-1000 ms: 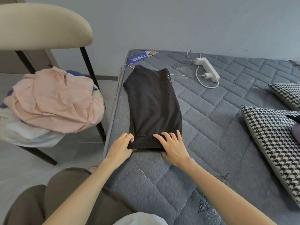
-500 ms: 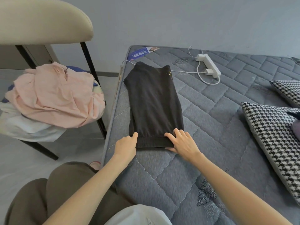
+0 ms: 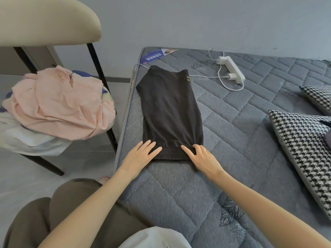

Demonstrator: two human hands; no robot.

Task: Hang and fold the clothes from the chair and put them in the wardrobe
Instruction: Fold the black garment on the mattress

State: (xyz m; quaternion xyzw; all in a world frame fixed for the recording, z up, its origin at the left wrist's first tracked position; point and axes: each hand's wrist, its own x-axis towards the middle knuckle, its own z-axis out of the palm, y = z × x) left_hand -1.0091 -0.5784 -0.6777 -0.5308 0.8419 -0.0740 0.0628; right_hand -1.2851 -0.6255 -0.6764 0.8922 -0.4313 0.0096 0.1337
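Near left edge of mattress (image 3: 232, 140), laid lengthwise: black garment (image 3: 172, 111), folded to a long narrow strip, flat & smooth, ribbed band at near end, small yellow marks at far rt corner. Palm down on near-left corner of band: left hand (image 3: 138, 155), fingers straight, slightly apart, gripping nothing. Palm down on near-rt corner: right hand (image 3: 202, 158), fingers spread & flat on cloth, nothing pinched. Both forearms reaching in from bottom of view. Off to left beside bed: chair (image 3: 44, 20) w/ pink garment (image 3: 59, 108) heaped on seat over white & blue clothes, well apart from black piece. Beyond far end of strip: white power strip (image 3: 231, 68) w/ plug & cable looping on mattress; blue label (image 3: 152, 56) at far corner. Rt side: houndstooth pillows (image 3: 300, 149), apart from hands.
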